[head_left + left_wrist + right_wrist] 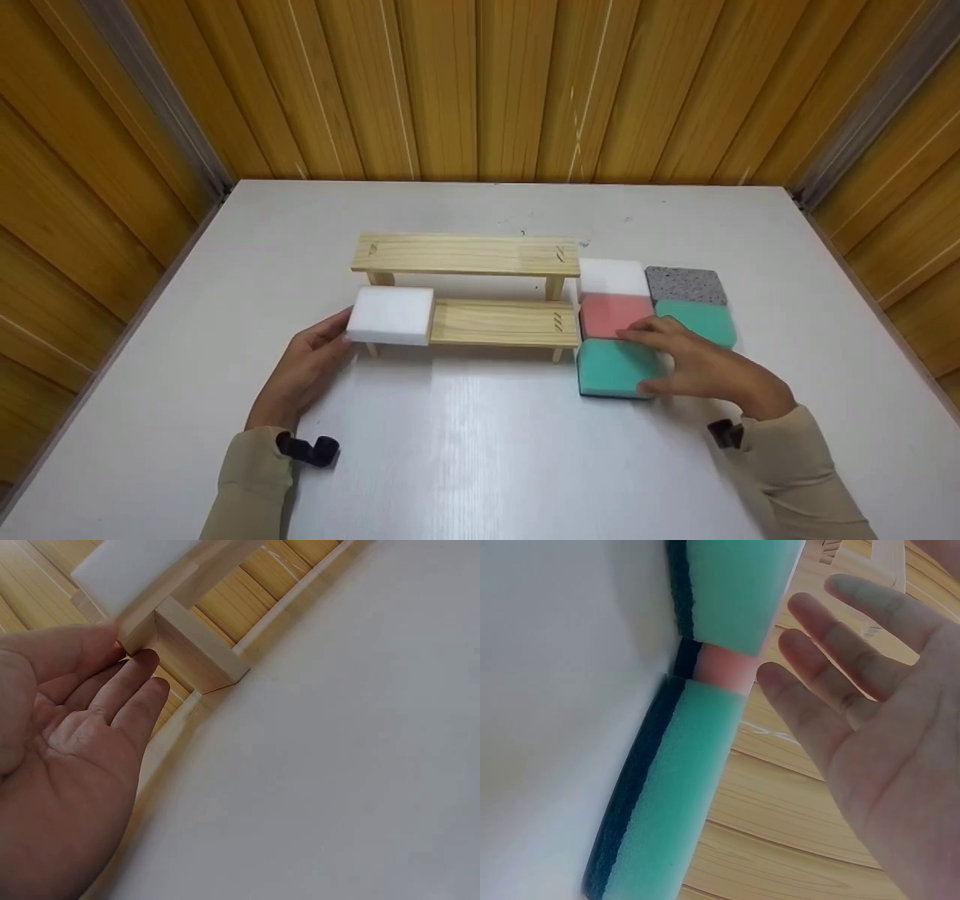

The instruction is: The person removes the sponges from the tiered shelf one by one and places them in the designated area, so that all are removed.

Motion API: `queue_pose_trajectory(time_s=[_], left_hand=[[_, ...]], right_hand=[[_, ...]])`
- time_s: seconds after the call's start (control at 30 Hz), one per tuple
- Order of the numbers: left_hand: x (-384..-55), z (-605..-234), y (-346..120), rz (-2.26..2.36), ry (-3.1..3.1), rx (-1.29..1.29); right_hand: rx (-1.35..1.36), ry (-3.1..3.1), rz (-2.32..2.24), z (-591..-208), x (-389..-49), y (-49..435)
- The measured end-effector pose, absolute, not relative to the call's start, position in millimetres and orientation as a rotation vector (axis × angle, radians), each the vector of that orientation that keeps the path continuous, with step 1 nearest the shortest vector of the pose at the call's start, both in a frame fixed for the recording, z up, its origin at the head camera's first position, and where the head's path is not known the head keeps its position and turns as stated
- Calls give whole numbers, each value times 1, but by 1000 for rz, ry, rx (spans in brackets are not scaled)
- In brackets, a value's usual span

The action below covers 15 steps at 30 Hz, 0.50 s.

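Observation:
A white foam block (391, 313) sits on the left end of the lower tier of a two-tier wooden rack (502, 322). My left hand (311, 360) touches that end, thumb toward the front corner. In the left wrist view its fingers (127, 686) are fairly straight beside the shelf end. My right hand (694, 364) hovers over the front green sponge (615, 367), fingers extended toward the red sponge (616, 315). The right wrist view shows these fingers (802, 701) spread, with nothing between them. The green sponge (671, 765) there has a dark scouring layer.
Beside the rack's right end lie another white block (611, 277), a grey speckled block (685, 286) and a second green sponge (697, 322). The rack's upper tier (465, 255) is raised behind the lower one. Wood-patterned walls (480, 90) enclose the white table (465, 465).

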<state>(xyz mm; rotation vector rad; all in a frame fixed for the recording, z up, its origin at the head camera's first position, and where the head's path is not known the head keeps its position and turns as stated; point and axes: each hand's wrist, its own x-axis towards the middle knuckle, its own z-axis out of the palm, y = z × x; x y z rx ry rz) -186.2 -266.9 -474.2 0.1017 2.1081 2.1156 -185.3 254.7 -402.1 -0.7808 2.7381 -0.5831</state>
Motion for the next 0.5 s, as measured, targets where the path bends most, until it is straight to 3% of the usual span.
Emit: queue_pose_trajectory(time_s=[0.3,0.5], left_hand=[[-188,-475,-266,2107,2095,84],[-188,-474,-267,2120,2081,79]], right_hand=[[-1052,2867,-657,-403,-186,255],[-1074,2897,-705,-400,-187,251]])
